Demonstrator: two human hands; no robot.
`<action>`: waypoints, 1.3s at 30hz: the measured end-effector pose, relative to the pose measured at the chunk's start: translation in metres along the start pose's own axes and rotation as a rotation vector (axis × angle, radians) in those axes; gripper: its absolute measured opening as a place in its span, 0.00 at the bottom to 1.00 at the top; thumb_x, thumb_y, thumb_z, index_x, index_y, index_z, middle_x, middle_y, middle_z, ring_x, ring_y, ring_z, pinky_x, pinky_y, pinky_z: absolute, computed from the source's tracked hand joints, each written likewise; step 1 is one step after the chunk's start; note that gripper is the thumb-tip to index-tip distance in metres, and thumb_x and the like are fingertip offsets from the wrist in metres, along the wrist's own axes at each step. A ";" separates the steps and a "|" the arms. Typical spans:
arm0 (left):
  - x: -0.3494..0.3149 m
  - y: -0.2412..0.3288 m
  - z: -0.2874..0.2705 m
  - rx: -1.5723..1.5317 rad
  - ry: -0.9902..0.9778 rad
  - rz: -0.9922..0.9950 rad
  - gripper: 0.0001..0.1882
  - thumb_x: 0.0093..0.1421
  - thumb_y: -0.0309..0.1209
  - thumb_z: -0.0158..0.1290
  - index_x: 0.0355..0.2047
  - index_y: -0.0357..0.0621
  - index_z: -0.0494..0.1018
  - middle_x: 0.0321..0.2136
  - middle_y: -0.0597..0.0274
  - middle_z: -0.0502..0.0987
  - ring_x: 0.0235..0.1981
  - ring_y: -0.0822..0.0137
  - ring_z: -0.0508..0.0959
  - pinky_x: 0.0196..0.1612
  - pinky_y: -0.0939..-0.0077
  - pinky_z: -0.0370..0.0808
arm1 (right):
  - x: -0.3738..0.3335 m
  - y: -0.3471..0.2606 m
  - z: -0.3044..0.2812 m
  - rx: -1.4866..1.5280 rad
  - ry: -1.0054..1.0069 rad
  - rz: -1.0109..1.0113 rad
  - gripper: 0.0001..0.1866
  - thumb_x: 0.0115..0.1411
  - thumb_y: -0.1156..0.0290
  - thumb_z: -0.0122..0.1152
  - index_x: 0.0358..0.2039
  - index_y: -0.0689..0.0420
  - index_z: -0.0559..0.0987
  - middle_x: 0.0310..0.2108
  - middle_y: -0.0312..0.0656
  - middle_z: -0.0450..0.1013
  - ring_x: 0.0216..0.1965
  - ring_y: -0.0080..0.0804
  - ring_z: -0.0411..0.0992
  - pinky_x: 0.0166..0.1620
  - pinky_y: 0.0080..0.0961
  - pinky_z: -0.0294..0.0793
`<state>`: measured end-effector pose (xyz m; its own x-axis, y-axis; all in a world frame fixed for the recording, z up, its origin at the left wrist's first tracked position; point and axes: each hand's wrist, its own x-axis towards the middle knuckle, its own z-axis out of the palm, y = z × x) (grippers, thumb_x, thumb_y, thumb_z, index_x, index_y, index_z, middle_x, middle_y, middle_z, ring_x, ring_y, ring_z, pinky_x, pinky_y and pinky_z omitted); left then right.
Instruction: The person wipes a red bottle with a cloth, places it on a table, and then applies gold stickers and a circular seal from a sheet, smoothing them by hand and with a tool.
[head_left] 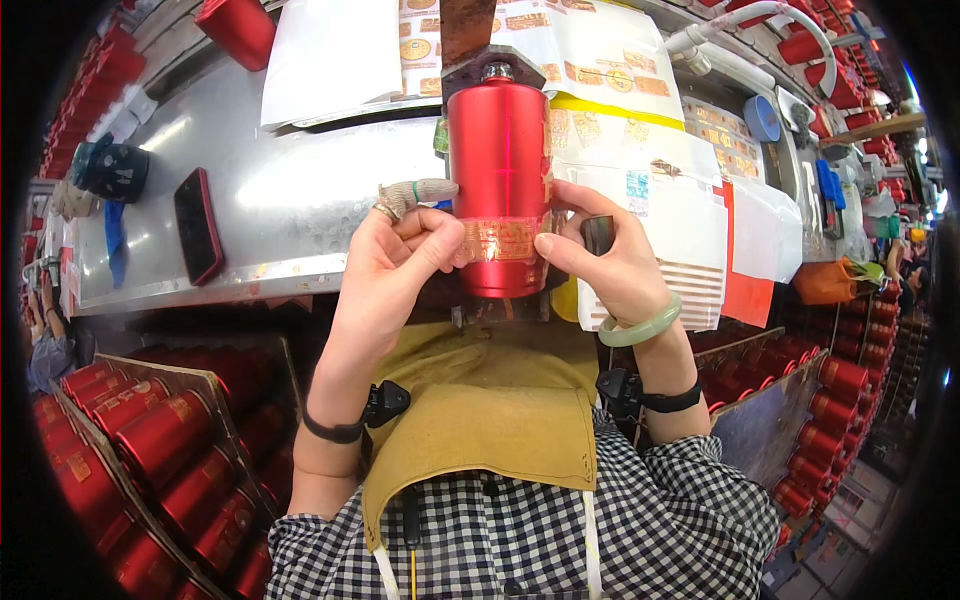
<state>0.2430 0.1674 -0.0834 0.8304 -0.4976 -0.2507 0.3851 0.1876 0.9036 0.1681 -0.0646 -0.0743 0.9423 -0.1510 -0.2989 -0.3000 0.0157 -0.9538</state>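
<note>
Red tapered metal bottle (500,150), gold-patterned film strip (500,240) across its lower body.
We place the glossy, satin-sheened bottle between both hands, neck end at a dark metal fixture (462,72); we judge the step to be laying the thin strip, the next move calling for even smoothing pressure. Left hand (392,250): thumb and curled fingers seem to pinch the strip's left end, index straight in a ribbed cloth sleeve (425,190). Right hand (612,262): thumb on the strip's right end, index outstretched; any pinch we cannot tell. Around: smooth pale-green bangle (645,330), steel bench (300,200), mustard cloth apron (480,430).
</note>
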 end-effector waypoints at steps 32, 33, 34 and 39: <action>-0.001 -0.008 0.007 0.061 0.072 0.051 0.23 0.63 0.18 0.60 0.58 0.32 0.67 0.38 0.65 0.76 0.42 0.74 0.78 0.50 0.77 0.77 | -0.001 -0.007 0.015 0.092 0.016 0.012 0.33 0.60 0.77 0.72 0.62 0.72 0.67 0.46 0.43 0.76 0.46 0.25 0.75 0.47 0.23 0.78; -0.001 -0.007 0.007 0.053 0.068 0.052 0.24 0.63 0.18 0.60 0.58 0.32 0.67 0.38 0.65 0.76 0.42 0.74 0.78 0.50 0.77 0.77 | 0.000 -0.006 0.014 0.065 0.014 0.014 0.33 0.60 0.76 0.72 0.62 0.72 0.68 0.46 0.43 0.76 0.46 0.25 0.74 0.47 0.22 0.77; -0.001 -0.007 0.007 0.046 0.064 0.053 0.24 0.64 0.18 0.60 0.58 0.32 0.67 0.38 0.65 0.76 0.42 0.74 0.78 0.50 0.77 0.77 | 0.000 -0.007 0.014 0.051 0.013 0.015 0.33 0.60 0.76 0.73 0.62 0.72 0.68 0.46 0.43 0.76 0.46 0.25 0.74 0.47 0.22 0.77; 0.000 -0.007 0.008 0.053 0.077 0.048 0.25 0.64 0.18 0.59 0.60 0.32 0.66 0.38 0.65 0.75 0.42 0.74 0.78 0.51 0.76 0.77 | 0.000 -0.008 0.015 0.060 0.013 0.031 0.33 0.59 0.74 0.74 0.61 0.71 0.69 0.44 0.40 0.76 0.43 0.21 0.74 0.45 0.20 0.76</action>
<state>0.2374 0.1593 -0.0867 0.8766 -0.4224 -0.2304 0.3237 0.1634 0.9319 0.1732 -0.0500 -0.0671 0.9305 -0.1627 -0.3280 -0.3190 0.0799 -0.9444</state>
